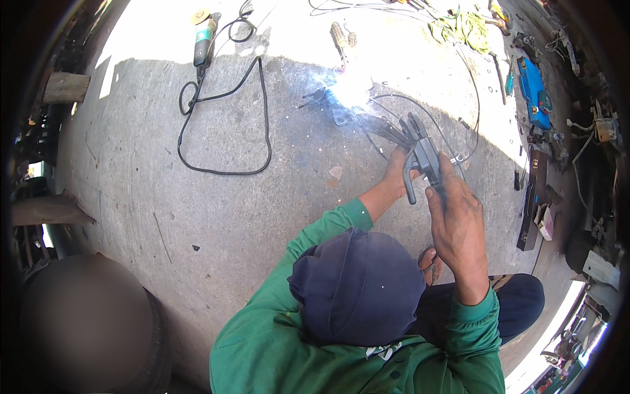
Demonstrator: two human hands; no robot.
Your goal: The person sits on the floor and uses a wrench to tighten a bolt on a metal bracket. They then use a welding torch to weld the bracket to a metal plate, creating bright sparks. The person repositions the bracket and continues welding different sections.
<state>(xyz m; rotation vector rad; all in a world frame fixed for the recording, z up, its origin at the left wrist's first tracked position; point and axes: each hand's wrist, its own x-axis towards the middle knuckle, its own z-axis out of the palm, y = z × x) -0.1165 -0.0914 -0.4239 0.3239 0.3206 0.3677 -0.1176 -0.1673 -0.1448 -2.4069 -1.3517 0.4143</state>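
A glaring welding arc [351, 92] with bluish smoke burns over dark metal pieces [321, 98] on the concrete floor; the glare hides much of the work. My right hand [457, 213] is closed round the handle of a black welding electrode holder [428, 157], its thumb on the near side. At the holder's left side, my left hand [397, 172] is closed against it, fingers partly hidden behind it. Dark, streaky rod-like lines [388, 130] run from its jaws toward the arc; whether one rod or more, I cannot tell.
An angle grinder [204, 43] and its looped black cord [268, 125] lie at far left. Beyond the arc is a brown mottled piece [341, 43]. Yellow-green cloth [462, 31], a blue case [533, 93] and a dark metal bar [533, 197] line the right. A tyre [159, 335] stands lower left.
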